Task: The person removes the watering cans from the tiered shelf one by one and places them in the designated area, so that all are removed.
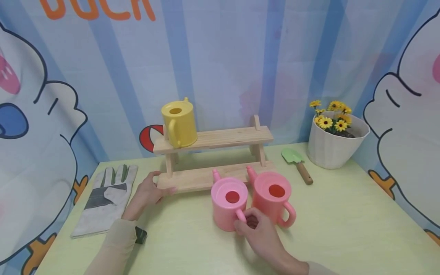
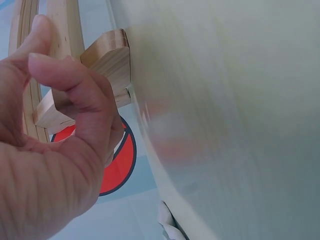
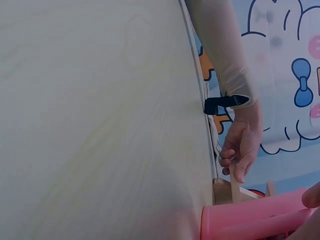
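Observation:
A two-tier wooden plant stand point(image 1: 213, 177) stands at the back of the table. My left hand point(image 1: 151, 190) grips the left end of its lower board, with the thumb on top and curled fingers point(image 2: 95, 107) at the board's end. My right hand point(image 1: 259, 233) pinches the handle of a light pink watering can point(image 1: 228, 206) in front of the stand. Right beside that one is a darker pink watering can point(image 1: 271, 194), its handle pointing to the front right. On the upper board's left end sits a yellow watering can point(image 1: 180, 126).
Left of the stand lies a pair of white and grey work gloves point(image 1: 104, 204). A green trowel with a wooden handle point(image 1: 299, 166) lies to the right, near a white pot point(image 1: 331, 149) of yellow flowers point(image 1: 326, 121). A printed curtain point(image 1: 220, 68) hangs behind the table.

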Demonstrator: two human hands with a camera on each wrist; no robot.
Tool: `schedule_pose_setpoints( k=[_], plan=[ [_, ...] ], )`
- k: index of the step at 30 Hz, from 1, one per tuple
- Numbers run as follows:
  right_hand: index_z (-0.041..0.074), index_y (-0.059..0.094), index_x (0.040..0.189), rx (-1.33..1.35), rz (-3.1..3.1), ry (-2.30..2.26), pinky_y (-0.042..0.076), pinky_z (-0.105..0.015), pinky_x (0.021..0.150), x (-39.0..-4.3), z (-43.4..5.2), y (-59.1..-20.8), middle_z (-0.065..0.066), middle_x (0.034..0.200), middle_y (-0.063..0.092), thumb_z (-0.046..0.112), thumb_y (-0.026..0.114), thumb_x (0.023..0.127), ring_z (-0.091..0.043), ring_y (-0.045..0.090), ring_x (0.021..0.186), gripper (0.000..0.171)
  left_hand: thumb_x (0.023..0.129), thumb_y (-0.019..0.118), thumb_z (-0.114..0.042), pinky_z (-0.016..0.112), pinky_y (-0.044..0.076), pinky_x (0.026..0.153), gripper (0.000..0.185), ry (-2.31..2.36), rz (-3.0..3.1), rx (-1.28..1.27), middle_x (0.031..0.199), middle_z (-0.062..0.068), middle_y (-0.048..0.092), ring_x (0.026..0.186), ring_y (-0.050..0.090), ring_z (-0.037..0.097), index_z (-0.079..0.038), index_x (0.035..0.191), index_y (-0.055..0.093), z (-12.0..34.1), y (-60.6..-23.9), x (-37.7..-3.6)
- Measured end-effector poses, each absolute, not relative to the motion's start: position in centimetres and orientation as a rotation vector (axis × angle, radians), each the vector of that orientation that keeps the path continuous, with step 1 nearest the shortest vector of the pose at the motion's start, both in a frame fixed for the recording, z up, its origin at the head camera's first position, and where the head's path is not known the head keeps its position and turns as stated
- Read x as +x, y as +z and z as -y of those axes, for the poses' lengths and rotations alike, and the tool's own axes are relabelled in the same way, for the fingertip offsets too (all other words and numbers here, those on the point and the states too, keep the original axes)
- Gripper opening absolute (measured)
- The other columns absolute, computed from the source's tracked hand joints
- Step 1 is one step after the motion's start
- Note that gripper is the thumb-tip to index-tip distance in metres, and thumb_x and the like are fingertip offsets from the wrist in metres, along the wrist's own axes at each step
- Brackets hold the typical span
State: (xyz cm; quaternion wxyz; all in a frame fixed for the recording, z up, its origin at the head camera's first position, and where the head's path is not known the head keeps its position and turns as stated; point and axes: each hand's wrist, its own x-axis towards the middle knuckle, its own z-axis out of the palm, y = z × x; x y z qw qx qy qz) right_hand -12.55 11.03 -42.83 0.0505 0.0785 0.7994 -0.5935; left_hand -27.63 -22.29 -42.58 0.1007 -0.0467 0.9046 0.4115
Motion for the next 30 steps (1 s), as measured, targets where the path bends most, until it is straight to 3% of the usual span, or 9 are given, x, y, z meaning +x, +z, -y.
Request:
schedule_pose_setpoints(
  k=[7, 11, 17, 25, 30],
  plan=[
    [0.006, 0.061, 0.126, 0.259, -2.413, -1.896, 0.059, -0.026, 0.085, -11.7, -11.4, -41.5, -0.010, 0.117, 0.072, 0.019, 0.079, 0.100, -0.020, 0.067, 0.101, 0.034, 0.091, 0.089, -0.041, 0.033, 0.044, 0.069, 0.107, 1.215, -2.672, -0.154, 0.088, 0.008, 0.060, 0.066, 0.055, 0.018, -0.001, 0.167, 0.025, 22.4, -42.7, -27.6],
    [0.011, 0.061, 0.128, 0.288, -2.475, -1.891, 0.056, -0.030, 0.096, -11.4, -11.4, -40.5, -0.007, 0.124, 0.069, 0.027, 0.081, 0.100, -0.021, 0.064, 0.111, 0.038, 0.092, 0.089, -0.042, 0.033, 0.044, 0.069, 0.108, 1.214, -2.668, -0.159, 0.085, 0.007, 0.059, 0.065, 0.055, 0.018, -0.002, 0.168, 0.024, 22.4, -42.7, -27.7],
    [0.011, 0.062, 0.129, 0.070, -2.621, -1.954, 0.049, -0.042, 0.110, -11.5, -11.2, -38.6, -0.006, 0.127, 0.068, 0.016, 0.080, 0.098, -0.022, 0.062, 0.119, 0.037, 0.092, 0.089, -0.041, 0.033, 0.043, 0.067, 0.108, 1.235, -2.660, -0.161, 0.082, 0.005, 0.057, 0.063, 0.053, 0.018, -0.002, 0.168, 0.024, 22.2, -42.6, -27.7],
    [0.010, 0.063, 0.131, -0.115, -2.568, -2.035, 0.056, -0.029, 0.100, -14.0, -9.8, -35.0, -0.012, 0.129, 0.069, 0.016, 0.077, 0.098, -0.022, 0.066, 0.116, 0.036, 0.091, 0.089, -0.041, 0.032, 0.043, 0.067, 0.107, 1.257, -2.661, -0.151, 0.084, 0.006, 0.057, 0.063, 0.053, 0.017, -0.002, 0.167, 0.025, 22.3, -42.6, -27.7],
    [0.011, 0.060, 0.135, -0.242, -2.517, -2.025, 0.056, -0.030, 0.098, -16.5, -8.4, -33.0, -0.011, 0.129, 0.068, 0.019, 0.078, 0.098, -0.024, 0.067, 0.116, 0.042, 0.091, 0.090, -0.040, 0.032, 0.044, 0.067, 0.106, 1.253, -2.665, -0.147, 0.088, 0.007, 0.059, 0.064, 0.055, 0.018, -0.002, 0.167, 0.026, 22.4, -42.7, -27.8]
  ],
)
